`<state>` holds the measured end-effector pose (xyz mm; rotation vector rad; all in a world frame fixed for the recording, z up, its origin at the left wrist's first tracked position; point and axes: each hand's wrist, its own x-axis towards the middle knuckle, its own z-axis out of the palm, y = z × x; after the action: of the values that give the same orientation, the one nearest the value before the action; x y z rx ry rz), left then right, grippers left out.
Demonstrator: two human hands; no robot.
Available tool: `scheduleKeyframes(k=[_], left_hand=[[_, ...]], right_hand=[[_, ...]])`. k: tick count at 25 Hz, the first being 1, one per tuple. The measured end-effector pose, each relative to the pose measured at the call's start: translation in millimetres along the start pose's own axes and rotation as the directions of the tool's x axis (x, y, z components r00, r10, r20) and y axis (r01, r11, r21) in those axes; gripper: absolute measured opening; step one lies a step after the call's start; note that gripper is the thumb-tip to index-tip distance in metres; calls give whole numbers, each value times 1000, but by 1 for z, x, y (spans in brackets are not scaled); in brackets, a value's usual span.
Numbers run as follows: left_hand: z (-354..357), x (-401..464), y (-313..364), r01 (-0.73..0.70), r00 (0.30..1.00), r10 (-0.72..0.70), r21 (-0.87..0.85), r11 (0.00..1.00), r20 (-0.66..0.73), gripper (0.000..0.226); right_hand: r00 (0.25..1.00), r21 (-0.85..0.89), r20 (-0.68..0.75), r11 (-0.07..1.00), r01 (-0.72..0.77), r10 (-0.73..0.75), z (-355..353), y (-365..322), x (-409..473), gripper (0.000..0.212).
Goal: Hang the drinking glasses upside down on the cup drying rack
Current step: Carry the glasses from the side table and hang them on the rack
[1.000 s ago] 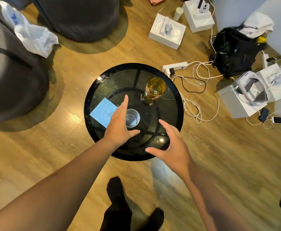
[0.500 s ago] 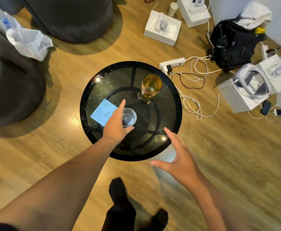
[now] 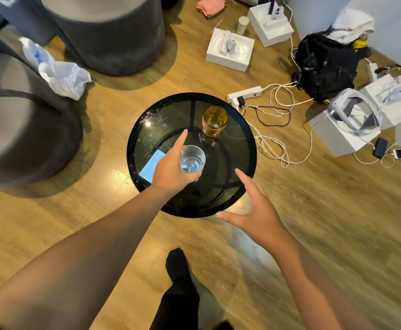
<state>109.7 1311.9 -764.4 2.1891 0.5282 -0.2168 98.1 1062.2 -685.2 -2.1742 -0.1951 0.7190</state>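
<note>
My left hand [image 3: 171,169] is wrapped around a clear drinking glass [image 3: 192,159], mouth up, over the round black glass table [image 3: 247,148]; the forefinger points away from me. An amber glass [image 3: 214,120] stands mouth up on a dark base at the table's far side, right of my forefinger. My right hand [image 3: 254,210] hovers open with fingers spread at the table's near right edge, holding nothing. No cup drying rack is clearly visible.
A light blue paper [image 3: 150,166] lies on the table's left, partly under my left hand. On the wooden floor: a power strip [image 3: 244,94] with tangled cables, white boxes [image 3: 229,50], a black backpack [image 3: 325,65], grey poufs [image 3: 109,32], a plastic bag [image 3: 61,75]. My feet in black socks [image 3: 178,270] are below.
My left hand has tightened its grasp on the clear glass, which looks raised toward me. My right hand has pulled back from the table's middle to its near right edge.
</note>
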Motion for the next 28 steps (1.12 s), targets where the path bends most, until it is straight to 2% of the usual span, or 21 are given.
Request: scheduleKeyframes(k=[5, 9, 17, 20, 23, 28], left_hand=[[-38, -52, 59, -184, 983, 184, -22, 983, -30, 112], [-72, -114, 126, -309, 951, 308, 19, 951, 26, 112], [-148, -233, 238, -460, 887, 462, 80, 884, -5, 114], [-173, -269, 277, -522, 850, 527, 92, 848, -30, 113], [-194, -309, 312, -583, 804, 592, 118, 804, -62, 110], [-213, -363, 347, -641, 763, 642, 36, 767, -76, 111]], right_hand=[[997, 26, -56, 998, 58, -57, -15, -39, -19, 107], [989, 85, -120, 991, 102, -91, -41, -81, -59, 109], [976, 152, -49, 964, 217, -212, -119, -153, -173, 125], [965, 179, -76, 948, 262, -252, -132, -184, -208, 117], [944, 259, -180, 913, 316, -276, -141, -211, -247, 103], [900, 295, -326, 874, 387, -289, -151, -238, -306, 93]])
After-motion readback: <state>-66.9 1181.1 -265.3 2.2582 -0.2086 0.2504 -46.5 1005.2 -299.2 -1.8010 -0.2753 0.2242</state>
